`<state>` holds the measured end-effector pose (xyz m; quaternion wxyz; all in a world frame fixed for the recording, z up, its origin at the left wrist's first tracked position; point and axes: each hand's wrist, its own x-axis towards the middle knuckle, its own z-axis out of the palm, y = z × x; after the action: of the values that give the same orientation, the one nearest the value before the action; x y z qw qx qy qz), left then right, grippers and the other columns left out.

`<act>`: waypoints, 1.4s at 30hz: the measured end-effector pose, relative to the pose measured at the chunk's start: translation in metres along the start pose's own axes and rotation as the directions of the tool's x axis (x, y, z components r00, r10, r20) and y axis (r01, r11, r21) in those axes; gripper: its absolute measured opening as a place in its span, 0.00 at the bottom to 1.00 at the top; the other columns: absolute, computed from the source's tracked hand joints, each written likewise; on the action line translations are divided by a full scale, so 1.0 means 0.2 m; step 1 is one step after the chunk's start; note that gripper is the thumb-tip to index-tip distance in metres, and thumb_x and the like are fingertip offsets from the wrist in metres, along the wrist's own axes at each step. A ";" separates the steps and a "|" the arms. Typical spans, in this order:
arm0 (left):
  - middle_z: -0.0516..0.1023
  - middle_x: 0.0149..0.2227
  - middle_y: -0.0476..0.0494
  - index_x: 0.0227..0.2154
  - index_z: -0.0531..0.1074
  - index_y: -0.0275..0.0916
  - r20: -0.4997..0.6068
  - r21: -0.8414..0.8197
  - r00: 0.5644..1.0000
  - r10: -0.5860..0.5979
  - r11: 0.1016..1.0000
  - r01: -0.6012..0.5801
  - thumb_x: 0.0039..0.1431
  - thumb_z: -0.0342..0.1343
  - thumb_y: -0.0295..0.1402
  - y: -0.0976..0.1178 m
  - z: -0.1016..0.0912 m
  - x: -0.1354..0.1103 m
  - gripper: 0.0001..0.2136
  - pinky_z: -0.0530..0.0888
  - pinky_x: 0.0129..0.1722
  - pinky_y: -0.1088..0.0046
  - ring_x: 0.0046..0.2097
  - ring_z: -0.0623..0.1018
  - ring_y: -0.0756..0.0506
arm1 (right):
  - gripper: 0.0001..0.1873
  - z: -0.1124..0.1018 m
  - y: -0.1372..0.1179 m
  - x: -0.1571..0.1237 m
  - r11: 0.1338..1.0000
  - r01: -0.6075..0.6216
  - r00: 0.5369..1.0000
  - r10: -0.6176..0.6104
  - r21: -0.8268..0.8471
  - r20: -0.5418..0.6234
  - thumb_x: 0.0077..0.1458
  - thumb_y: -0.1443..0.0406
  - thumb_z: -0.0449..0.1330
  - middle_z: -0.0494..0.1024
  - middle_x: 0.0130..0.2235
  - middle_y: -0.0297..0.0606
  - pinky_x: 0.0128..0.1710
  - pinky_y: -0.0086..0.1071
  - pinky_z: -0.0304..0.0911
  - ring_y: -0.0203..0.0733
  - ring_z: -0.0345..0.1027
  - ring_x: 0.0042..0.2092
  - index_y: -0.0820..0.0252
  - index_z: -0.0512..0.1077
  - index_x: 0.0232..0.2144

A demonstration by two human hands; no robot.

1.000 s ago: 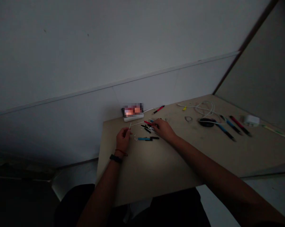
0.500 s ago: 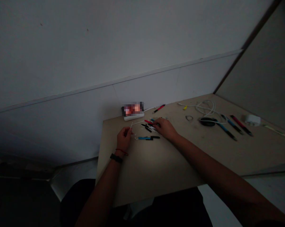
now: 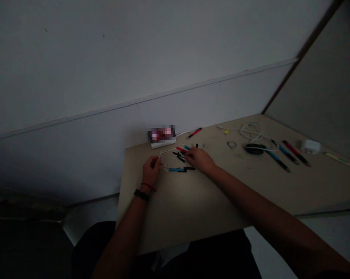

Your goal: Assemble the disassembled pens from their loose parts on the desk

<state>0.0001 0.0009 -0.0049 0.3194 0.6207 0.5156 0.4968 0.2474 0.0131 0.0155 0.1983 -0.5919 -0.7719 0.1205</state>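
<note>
My left hand [image 3: 150,171] is pinched around a thin white rod [image 3: 168,150], probably a pen refill, which points up and to the right. My right hand [image 3: 200,160] lies on a loose cluster of black and red pen parts [image 3: 179,155], and its fingers hide part of the cluster. Between my hands, just below that cluster, lies a blue and black pen in pieces [image 3: 178,169]. A few tiny clear bits [image 3: 165,167] sit next to my left fingertips.
The beige table [image 3: 192,201] meets a white wall at the back. A red pen [image 3: 194,133] and a pixelated object on a white block [image 3: 161,134] stand at the back. Further right lie a white cable coil [image 3: 252,131], a black oval item [image 3: 254,148], several pens and a white charger [image 3: 310,146].
My right hand has shifted slightly left over the pen parts. My left hand keeps its hold on the white rod, and the whole view has moved only a little.
</note>
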 end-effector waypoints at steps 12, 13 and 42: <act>0.79 0.30 0.46 0.37 0.76 0.36 0.030 0.064 0.999 0.011 0.998 -0.013 0.63 0.56 0.42 0.02 0.00 -0.02 0.13 0.72 0.32 0.74 0.30 0.76 0.48 | 0.12 0.07 -0.06 0.01 0.992 -0.105 0.994 0.107 -0.062 0.014 0.62 0.64 0.58 0.78 0.48 0.44 0.48 0.35 0.65 0.48 0.73 0.48 0.54 0.80 0.44; 0.79 0.30 0.46 0.37 0.76 0.36 0.031 0.067 0.999 0.011 0.998 -0.013 0.63 0.56 0.42 0.03 0.00 -0.02 0.13 0.72 0.32 0.74 0.31 0.77 0.48 | 0.12 0.08 -0.06 0.01 0.992 -0.105 0.994 0.106 -0.064 0.011 0.62 0.64 0.57 0.78 0.48 0.44 0.47 0.36 0.65 0.48 0.73 0.48 0.55 0.80 0.44; 0.78 0.28 0.46 0.34 0.75 0.38 0.065 0.107 0.994 0.084 0.990 -0.091 0.62 0.53 0.42 0.04 0.02 -0.06 0.13 0.70 0.32 0.73 0.29 0.74 0.47 | 0.09 0.06 -0.04 0.00 0.989 -0.102 0.995 0.103 -0.109 0.002 0.61 0.64 0.58 0.78 0.46 0.44 0.48 0.35 0.64 0.46 0.73 0.47 0.59 0.78 0.39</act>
<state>0.0063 -0.0117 -0.0022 0.2782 0.6742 0.5046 0.4621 0.2346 0.0112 0.0078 0.1564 -0.6403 -0.7466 0.0904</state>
